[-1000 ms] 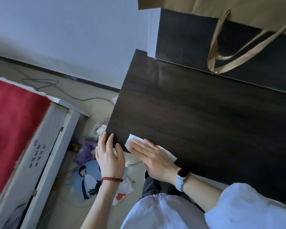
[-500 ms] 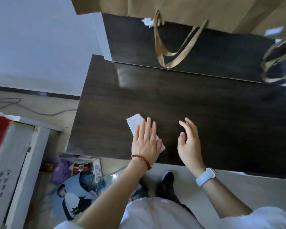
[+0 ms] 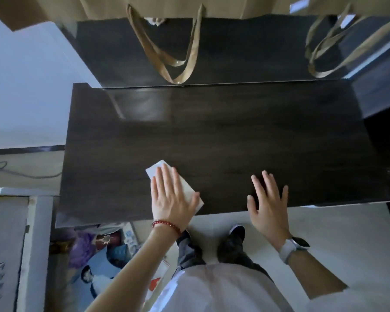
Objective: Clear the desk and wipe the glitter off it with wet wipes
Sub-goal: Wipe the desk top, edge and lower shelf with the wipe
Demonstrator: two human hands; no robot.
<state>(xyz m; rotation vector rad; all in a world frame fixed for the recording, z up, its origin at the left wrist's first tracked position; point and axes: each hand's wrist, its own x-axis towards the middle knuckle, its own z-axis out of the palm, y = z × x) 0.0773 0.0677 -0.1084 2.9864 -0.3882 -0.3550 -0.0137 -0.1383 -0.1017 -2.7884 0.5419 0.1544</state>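
The left hand (image 3: 172,194) is pressing the wet wipe (image 3: 187,190) flat under straight fingers near the desk's (image 3: 234,140) front edge, the wipe's long axis running from 11 toward 5 o'clock. The right hand (image 3: 268,206) is hovering at 3 o'clock of it, fingers spread, holding nothing. Paper bags (image 3: 167,7) are standing at 12 o'clock, contents hidden.

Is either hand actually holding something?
No grip: the left hand presses flat on the middle of the wet wipe; the right hand holds nothing.

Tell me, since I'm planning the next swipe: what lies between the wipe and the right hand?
Only bare dark desk between wipe and right hand, per the head view.
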